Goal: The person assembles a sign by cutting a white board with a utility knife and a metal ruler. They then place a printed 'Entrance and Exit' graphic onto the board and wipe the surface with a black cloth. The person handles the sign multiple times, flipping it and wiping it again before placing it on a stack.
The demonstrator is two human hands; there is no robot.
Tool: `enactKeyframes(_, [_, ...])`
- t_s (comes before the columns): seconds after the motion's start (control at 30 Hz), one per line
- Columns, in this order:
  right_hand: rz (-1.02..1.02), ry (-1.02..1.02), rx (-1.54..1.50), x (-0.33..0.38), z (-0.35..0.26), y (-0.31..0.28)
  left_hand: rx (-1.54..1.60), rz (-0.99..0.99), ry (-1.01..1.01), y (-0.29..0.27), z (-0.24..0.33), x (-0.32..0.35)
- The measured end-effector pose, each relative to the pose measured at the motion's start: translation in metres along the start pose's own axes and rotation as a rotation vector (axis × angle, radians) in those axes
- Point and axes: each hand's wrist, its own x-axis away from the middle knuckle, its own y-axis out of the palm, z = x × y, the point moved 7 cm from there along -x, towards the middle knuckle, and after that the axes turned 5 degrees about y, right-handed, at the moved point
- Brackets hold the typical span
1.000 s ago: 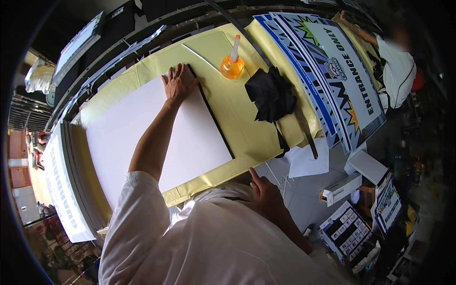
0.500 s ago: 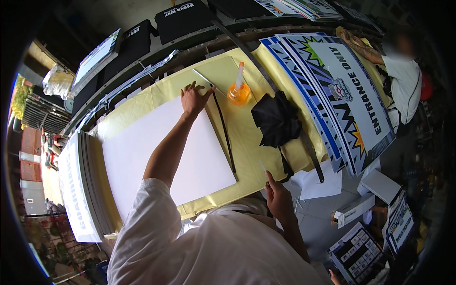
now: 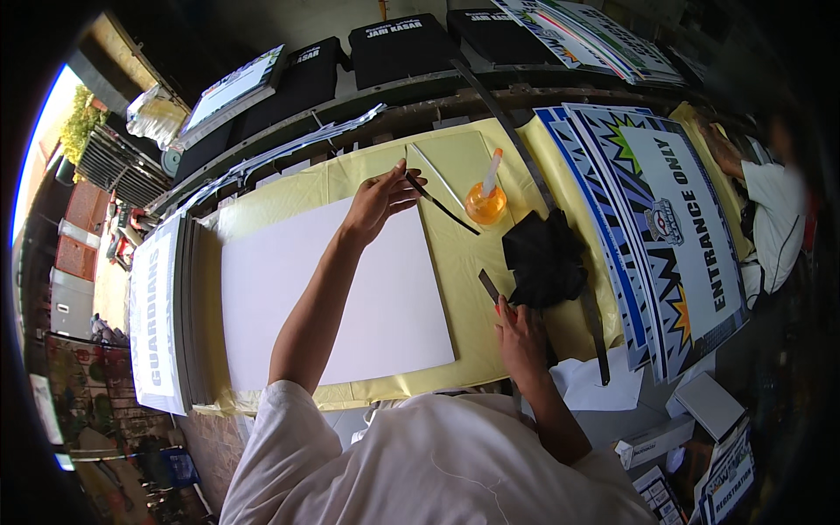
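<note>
Sign-printing workshop. Yellow-covered bench carries a blank white board, with printed signs alongside. Black shirts and more sign boards stacked around.

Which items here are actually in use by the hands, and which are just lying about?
In use:
left hand holding the thin black strip
large white sheet under that forearm
right hand touching the small dark flat tool

Lying about:
orange squeeze bottle
crumpled black cloth
printed blue-and-white signs
</note>
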Motion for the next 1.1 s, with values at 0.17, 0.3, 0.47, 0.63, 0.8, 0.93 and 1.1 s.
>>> enactKeyframes(0.17, [-0.254, 0.131, -0.668, -0.048, -0.034, -0.029, -0.013, -0.046, 0.141, -0.004, 0.037, 0.060])
enactKeyframes(0.3, [-1.072, 0.427, -1.708, -0.078, -0.098, -0.004, 0.019, -0.132, 0.262, 0.014, 0.056, 0.125])
enactKeyframes(0.47, [-0.908, 0.597, -1.904, -0.105, -0.117, 0.008, -0.025, -0.324, 0.232, 0.026, 0.059, 0.197])
enactKeyframes(0.63, [-0.832, 0.519, -1.905, -0.119, -0.105, 0.012, -0.577, -0.245, 0.231, 0.008, 0.049, 0.258])
enactKeyframes(0.8, [-0.743, 0.445, -1.823, -0.122, -0.101, -0.001, -0.443, -0.065, 0.050, -0.031, 0.007, 0.299])
enactKeyframes(0.93, [-0.653, 0.444, -1.776, -0.123, -0.095, -0.006, 0.036, 0.109, 0.070, -0.056, -0.015, 0.324])
enactKeyframes(1.1, [-0.556, 0.466, -1.776, -0.124, -0.089, -0.011, 0.362, 0.262, 0.345, -0.097, -0.039, 0.349])
